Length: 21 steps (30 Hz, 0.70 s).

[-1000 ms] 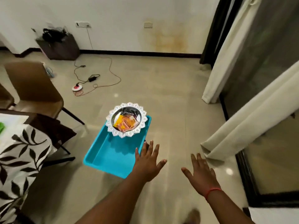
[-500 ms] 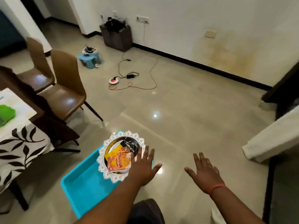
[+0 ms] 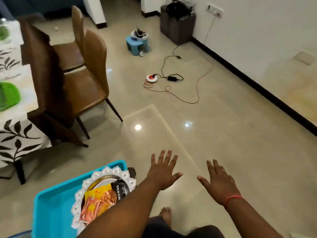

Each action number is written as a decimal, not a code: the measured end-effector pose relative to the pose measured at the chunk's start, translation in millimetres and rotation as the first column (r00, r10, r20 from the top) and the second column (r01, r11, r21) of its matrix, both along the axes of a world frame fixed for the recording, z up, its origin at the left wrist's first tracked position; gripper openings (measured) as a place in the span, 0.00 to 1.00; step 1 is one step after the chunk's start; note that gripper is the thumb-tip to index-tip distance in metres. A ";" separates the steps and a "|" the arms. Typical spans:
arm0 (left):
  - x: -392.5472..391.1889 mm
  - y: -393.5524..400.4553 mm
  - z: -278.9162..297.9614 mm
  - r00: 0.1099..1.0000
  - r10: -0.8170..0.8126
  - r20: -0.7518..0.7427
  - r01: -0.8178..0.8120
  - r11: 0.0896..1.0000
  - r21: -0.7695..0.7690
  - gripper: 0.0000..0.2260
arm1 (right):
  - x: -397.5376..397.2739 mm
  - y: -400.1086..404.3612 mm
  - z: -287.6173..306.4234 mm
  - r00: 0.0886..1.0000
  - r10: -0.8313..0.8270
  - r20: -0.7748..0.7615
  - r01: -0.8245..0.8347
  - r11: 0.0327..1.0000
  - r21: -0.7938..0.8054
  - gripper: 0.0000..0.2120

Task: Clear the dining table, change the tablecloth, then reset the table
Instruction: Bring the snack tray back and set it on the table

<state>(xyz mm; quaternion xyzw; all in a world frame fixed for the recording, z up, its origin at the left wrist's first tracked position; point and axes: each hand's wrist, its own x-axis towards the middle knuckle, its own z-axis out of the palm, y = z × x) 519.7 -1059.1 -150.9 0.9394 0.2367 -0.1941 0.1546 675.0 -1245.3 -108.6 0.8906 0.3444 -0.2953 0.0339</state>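
Turning back toward the table, the person has let the blue tray (image 3: 51,203) slide to seven o'clock underfoot; it sits on the glossy tile floor (image 3: 214,134), holding the scalloped silver bowl (image 3: 103,174) of crinkly snack packets (image 3: 99,200). Both the left hand (image 3: 163,170) and right hand (image 3: 218,182) hover wide, fingers spread, holding nothing. At nine o'clock the dining table (image 3: 34,57) still wears its leaf-print tablecloth (image 3: 18,141) with green items (image 3: 8,97) on it, so clearing looks barely begun. Two smooth brown chairs (image 3: 89,69) stand beyond.
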 end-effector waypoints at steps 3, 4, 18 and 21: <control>21.7 32.1 0.3 0.991 0.137 -0.003 -0.137 0.990 0.025 0.37 | 43.4 46.2 0.1 0.988 0.153 -0.005 -0.153 0.988 -0.007 0.39; 26.3 44.2 0.9 0.983 0.182 -0.010 -0.182 0.983 0.037 0.36 | 58.7 64.1 0.0 0.980 0.200 -0.005 -0.200 0.980 -0.007 0.39; -88.1 -18.7 -15.9 0.135 0.990 -0.031 -0.978 0.138 0.155 0.35 | 20.4 312.8 -21.7 0.421 0.893 -0.160 -0.903 0.430 0.018 0.39; -119.9 -46.8 -24.2 -0.252 0.965 -0.070 -0.966 -0.247 0.075 0.35 | -49.5 343.1 -32.9 0.216 0.950 -0.225 -0.974 0.226 0.017 0.38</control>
